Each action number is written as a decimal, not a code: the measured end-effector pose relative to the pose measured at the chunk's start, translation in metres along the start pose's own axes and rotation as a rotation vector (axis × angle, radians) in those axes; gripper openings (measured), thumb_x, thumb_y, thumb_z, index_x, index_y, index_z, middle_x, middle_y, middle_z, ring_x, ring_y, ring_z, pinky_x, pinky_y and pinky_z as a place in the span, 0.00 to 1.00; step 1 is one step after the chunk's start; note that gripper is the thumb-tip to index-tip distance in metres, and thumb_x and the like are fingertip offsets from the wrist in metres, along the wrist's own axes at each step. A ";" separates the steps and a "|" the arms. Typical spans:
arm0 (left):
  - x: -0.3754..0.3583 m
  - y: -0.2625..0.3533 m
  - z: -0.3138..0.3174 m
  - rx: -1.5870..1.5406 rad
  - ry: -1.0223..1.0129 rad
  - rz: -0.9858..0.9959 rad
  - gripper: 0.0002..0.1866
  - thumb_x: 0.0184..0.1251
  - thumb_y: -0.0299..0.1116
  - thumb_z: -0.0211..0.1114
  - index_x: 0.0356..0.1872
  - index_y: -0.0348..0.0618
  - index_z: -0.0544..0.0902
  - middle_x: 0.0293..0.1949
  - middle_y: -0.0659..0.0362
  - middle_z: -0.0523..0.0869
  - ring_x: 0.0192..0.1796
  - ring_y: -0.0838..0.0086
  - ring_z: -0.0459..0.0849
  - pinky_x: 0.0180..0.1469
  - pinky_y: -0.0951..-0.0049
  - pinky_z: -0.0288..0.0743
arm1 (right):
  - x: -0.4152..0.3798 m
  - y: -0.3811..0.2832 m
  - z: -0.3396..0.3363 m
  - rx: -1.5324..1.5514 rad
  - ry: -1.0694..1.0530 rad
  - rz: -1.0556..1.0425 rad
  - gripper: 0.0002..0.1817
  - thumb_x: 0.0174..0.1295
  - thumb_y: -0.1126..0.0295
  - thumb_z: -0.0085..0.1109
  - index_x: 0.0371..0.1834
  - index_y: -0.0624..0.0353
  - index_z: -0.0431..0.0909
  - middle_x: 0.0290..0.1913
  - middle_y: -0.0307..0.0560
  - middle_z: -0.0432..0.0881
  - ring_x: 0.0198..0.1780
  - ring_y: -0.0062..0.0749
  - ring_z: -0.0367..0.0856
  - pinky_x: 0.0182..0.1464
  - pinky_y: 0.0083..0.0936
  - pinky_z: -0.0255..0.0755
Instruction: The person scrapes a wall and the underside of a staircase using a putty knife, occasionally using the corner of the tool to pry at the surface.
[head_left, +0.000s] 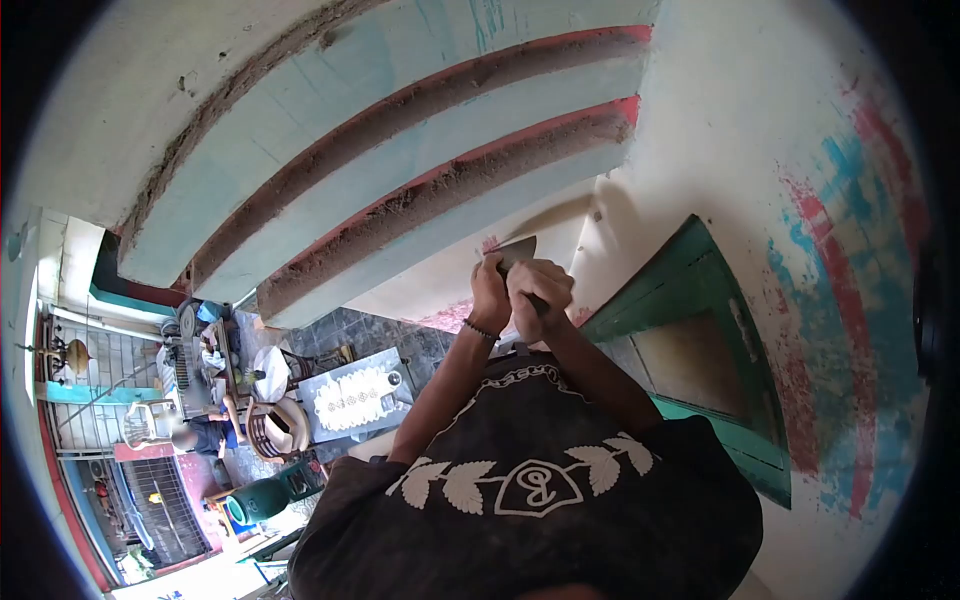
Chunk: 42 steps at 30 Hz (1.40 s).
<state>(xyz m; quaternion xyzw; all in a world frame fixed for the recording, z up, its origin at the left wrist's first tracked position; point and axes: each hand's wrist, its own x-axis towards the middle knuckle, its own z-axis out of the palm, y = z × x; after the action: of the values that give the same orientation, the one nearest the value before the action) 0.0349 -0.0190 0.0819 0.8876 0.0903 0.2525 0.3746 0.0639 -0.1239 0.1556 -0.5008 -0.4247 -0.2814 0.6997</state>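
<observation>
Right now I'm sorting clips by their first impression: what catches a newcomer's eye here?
Both hands, left hand and right hand, clasp a flat metal scraper at mid-frame, its blade against the pale wall. Above it run stepped turquoise mouldings with red, crumbling grooves. At right, a green door frame.

The scraper (518, 250) shows only its flat metal blade, because its handle is hidden inside the left hand (490, 292) and the right hand (540, 290), which are wrapped around it. Just past the blade, where its tip meets the wall (700, 130) is too small to make out. Far from the scraper, a seated person (205, 432) and the things on the tables (355, 400) nearby are too tiny to name.
</observation>
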 end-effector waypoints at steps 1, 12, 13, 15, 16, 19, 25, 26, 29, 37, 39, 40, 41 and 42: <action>-0.007 -0.014 0.011 -0.177 -0.004 -0.124 0.15 0.67 0.40 0.54 0.29 0.38 0.78 0.28 0.56 0.82 0.31 0.68 0.79 0.40 0.67 0.75 | -0.007 0.008 -0.001 -0.052 -0.031 0.000 0.14 0.54 0.71 0.52 0.13 0.63 0.64 0.14 0.44 0.70 0.13 0.32 0.70 0.18 0.26 0.67; -0.002 -0.010 0.015 -1.094 -0.046 -0.619 0.16 0.69 0.39 0.49 0.29 0.39 0.79 0.28 0.55 0.83 0.30 0.70 0.80 0.37 0.67 0.76 | 0.000 -0.009 0.002 0.004 0.032 -0.056 0.13 0.51 0.69 0.54 0.14 0.63 0.65 0.13 0.45 0.70 0.14 0.33 0.71 0.19 0.25 0.66; 0.006 0.007 -0.002 -1.120 -0.100 -0.625 0.16 0.69 0.38 0.49 0.31 0.37 0.80 0.28 0.53 0.83 0.31 0.67 0.80 0.38 0.66 0.76 | 0.008 -0.010 0.002 0.027 0.055 -0.071 0.13 0.50 0.69 0.53 0.14 0.63 0.65 0.14 0.46 0.70 0.14 0.34 0.71 0.19 0.26 0.66; 0.015 0.044 -0.029 -0.831 -0.084 -0.559 0.13 0.68 0.35 0.53 0.29 0.38 0.79 0.27 0.59 0.80 0.30 0.76 0.77 0.34 0.72 0.72 | 0.011 -0.018 0.004 0.067 0.041 -0.024 0.13 0.50 0.69 0.53 0.14 0.63 0.66 0.14 0.46 0.71 0.13 0.34 0.71 0.19 0.26 0.66; 0.006 0.029 -0.018 -0.568 -0.053 -0.383 0.11 0.67 0.34 0.53 0.30 0.38 0.79 0.27 0.57 0.81 0.30 0.74 0.78 0.34 0.70 0.73 | 0.006 -0.009 0.006 0.039 0.034 -0.020 0.13 0.51 0.69 0.53 0.14 0.63 0.66 0.14 0.46 0.71 0.14 0.33 0.71 0.19 0.26 0.66; -0.015 -0.011 0.013 -0.011 0.025 -0.023 0.08 0.66 0.31 0.54 0.34 0.38 0.79 0.31 0.52 0.82 0.31 0.66 0.79 0.35 0.66 0.74 | -0.008 0.015 0.007 -0.079 0.044 -0.004 0.14 0.53 0.68 0.54 0.15 0.63 0.67 0.15 0.45 0.73 0.15 0.34 0.73 0.20 0.26 0.69; -0.003 -0.016 0.011 -0.044 -0.108 -0.196 0.09 0.61 0.35 0.59 0.34 0.39 0.78 0.31 0.50 0.82 0.36 0.57 0.81 0.41 0.62 0.74 | -0.006 -0.002 0.004 -0.084 0.079 0.068 0.11 0.53 0.67 0.56 0.20 0.63 0.72 0.21 0.48 0.78 0.23 0.37 0.80 0.28 0.29 0.74; -0.013 -0.027 0.020 0.031 -0.045 -0.042 0.11 0.65 0.35 0.56 0.31 0.37 0.78 0.30 0.51 0.82 0.36 0.62 0.81 0.41 0.63 0.74 | -0.011 -0.003 0.003 -0.164 0.074 0.033 0.11 0.52 0.67 0.56 0.18 0.63 0.71 0.20 0.47 0.77 0.21 0.37 0.78 0.27 0.29 0.74; -0.028 -0.042 0.034 -0.385 -0.089 -0.362 0.09 0.63 0.33 0.56 0.35 0.37 0.78 0.29 0.50 0.80 0.35 0.60 0.78 0.38 0.62 0.73 | -0.010 -0.004 0.000 -0.157 0.099 0.007 0.11 0.50 0.69 0.55 0.16 0.63 0.69 0.17 0.47 0.76 0.18 0.37 0.76 0.25 0.28 0.72; 0.000 -0.009 0.014 -0.385 -0.160 -0.563 0.12 0.66 0.35 0.52 0.32 0.36 0.79 0.33 0.49 0.82 0.40 0.60 0.79 0.46 0.63 0.73 | -0.049 0.036 -0.006 -0.323 0.090 0.076 0.08 0.47 0.71 0.55 0.18 0.63 0.71 0.17 0.48 0.76 0.18 0.37 0.77 0.26 0.29 0.73; 0.017 0.009 0.000 -0.524 -0.121 -0.641 0.11 0.64 0.35 0.54 0.32 0.37 0.79 0.33 0.49 0.81 0.40 0.60 0.79 0.46 0.62 0.73 | 0.000 0.002 0.001 -0.055 0.063 0.098 0.06 0.47 0.71 0.56 0.20 0.62 0.73 0.21 0.50 0.78 0.22 0.39 0.79 0.30 0.31 0.75; 0.011 0.017 -0.007 -0.563 -0.098 -0.672 0.11 0.64 0.35 0.55 0.32 0.37 0.79 0.33 0.49 0.81 0.40 0.59 0.79 0.45 0.62 0.73 | 0.000 -0.004 0.002 -0.022 0.053 0.088 0.07 0.48 0.70 0.56 0.20 0.62 0.73 0.21 0.50 0.79 0.23 0.39 0.79 0.30 0.32 0.76; 0.007 0.021 -0.008 -0.604 -0.072 -0.693 0.10 0.63 0.35 0.56 0.31 0.37 0.79 0.34 0.50 0.81 0.40 0.59 0.79 0.45 0.62 0.73 | 0.000 -0.005 0.002 0.011 0.045 0.067 0.07 0.48 0.70 0.56 0.21 0.61 0.73 0.21 0.51 0.79 0.23 0.39 0.80 0.31 0.32 0.76; -0.009 -0.012 0.014 -0.045 -0.061 -0.226 0.11 0.63 0.34 0.56 0.33 0.36 0.80 0.34 0.49 0.81 0.40 0.59 0.79 0.46 0.63 0.73 | -0.021 0.009 -0.002 -0.390 0.078 -0.077 0.08 0.49 0.70 0.57 0.19 0.62 0.71 0.20 0.50 0.77 0.21 0.39 0.78 0.28 0.31 0.75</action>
<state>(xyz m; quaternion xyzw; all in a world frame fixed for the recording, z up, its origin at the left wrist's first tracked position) 0.0348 -0.0219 0.0615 0.8704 0.1728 0.1835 0.4229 0.0615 -0.1229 0.1326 -0.5990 -0.3536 -0.4043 0.5939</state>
